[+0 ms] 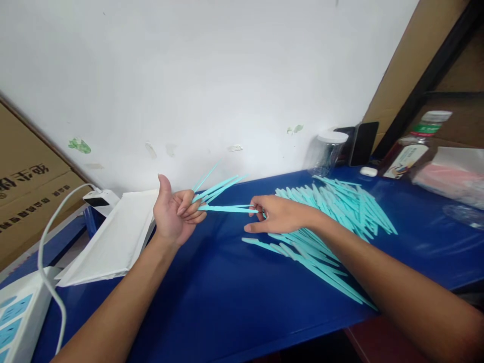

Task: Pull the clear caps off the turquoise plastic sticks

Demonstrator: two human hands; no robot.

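Observation:
My left hand point(177, 209) is closed around several thin turquoise tapered sticks point(221, 189), thumb pointing up. The sticks fan out to the right from between its fingers. At the tips of the lower ones is my right hand point(274, 214), its fingers curled and its thumb held apart below. Whether its fingertips touch those tips is hard to make out. Beneath and behind the right hand and forearm, a loose pile of the same turquoise sticks point(340, 206) lies on the blue table point(212, 302), partly hidden by the arm.
White flat packets point(113, 237) lie at the left, near a power strip point(22, 312) and a white cable point(41, 252). Along the back right stand a clear jar point(327, 154), a dark phone-like slab point(363, 143) and a bottle point(412, 146). A white wall rises behind.

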